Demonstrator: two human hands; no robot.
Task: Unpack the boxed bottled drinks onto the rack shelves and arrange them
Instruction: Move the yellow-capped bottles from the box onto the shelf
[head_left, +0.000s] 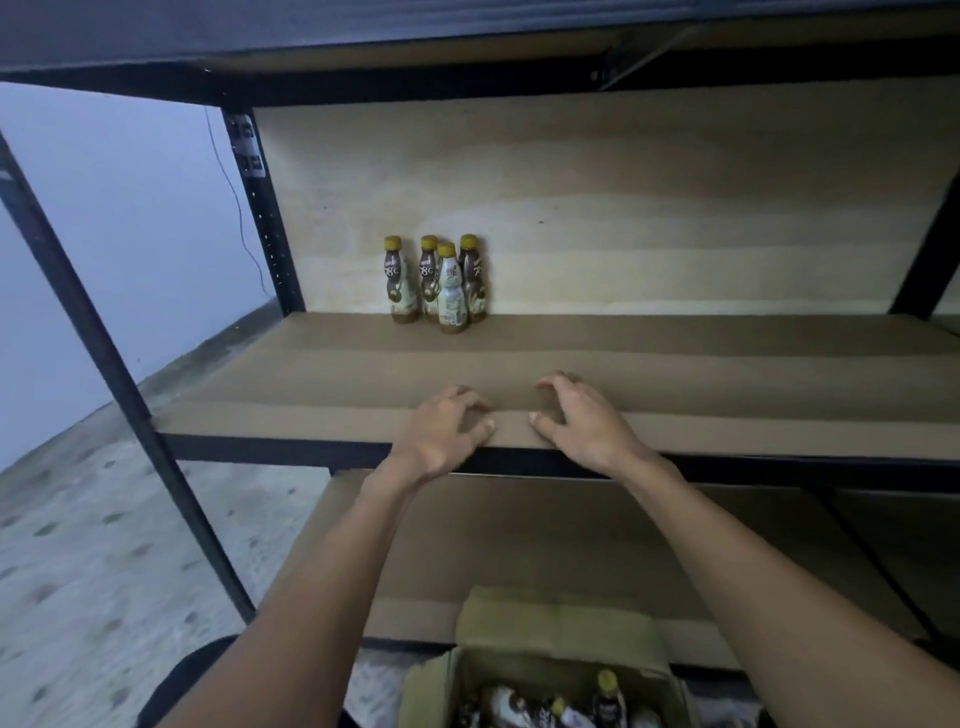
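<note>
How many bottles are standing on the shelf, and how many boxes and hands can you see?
Bottles on the shelf: 4
Cardboard box: 1
Hands: 2, left hand and right hand
Total: 7

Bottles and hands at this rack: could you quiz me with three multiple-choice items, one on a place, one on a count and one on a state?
1. Where on the shelf do the bottles stand?
A. at the front edge
B. at the back, left of the middle
C. in the far right corner

2. How many bottles stand on that shelf?
A. two
B. four
C. six

3. What do the left hand and right hand hold?
A. nothing
B. a bottle each
C. a cloth

Answers:
1 B: they stand far back, left of the middle.
2 B: three stand in a row, with one in front.
3 A: both are at the shelf's front edge, fingers bare.
</note>
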